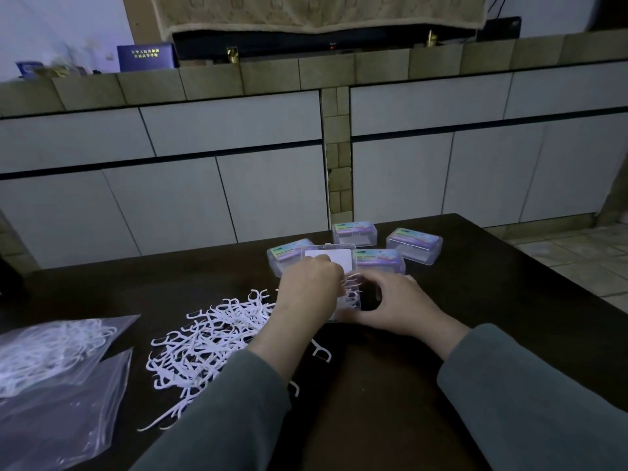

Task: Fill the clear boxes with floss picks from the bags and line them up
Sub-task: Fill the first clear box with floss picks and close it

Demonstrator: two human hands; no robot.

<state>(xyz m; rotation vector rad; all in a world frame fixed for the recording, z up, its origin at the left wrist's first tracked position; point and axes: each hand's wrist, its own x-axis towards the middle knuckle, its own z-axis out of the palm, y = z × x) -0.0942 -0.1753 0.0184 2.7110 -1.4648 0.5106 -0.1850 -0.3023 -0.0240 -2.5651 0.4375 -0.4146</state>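
you're pinching a small bunch of floss picks [351, 283] in your left hand [311, 290] and feeding them into the open clear box [350, 302], while your right hand [399, 309] is curling round its near side to steady it, so if that hold is slipping the light box is probably skidding or tipping and picks are ending up crooked or on the bench [475, 283]. four closed boxes [414, 244] are crowding right behind it. the loose pile [210, 338] and the bags [51, 355] are sitting under your left sleeve, so dragging that arm is likely scattering them.
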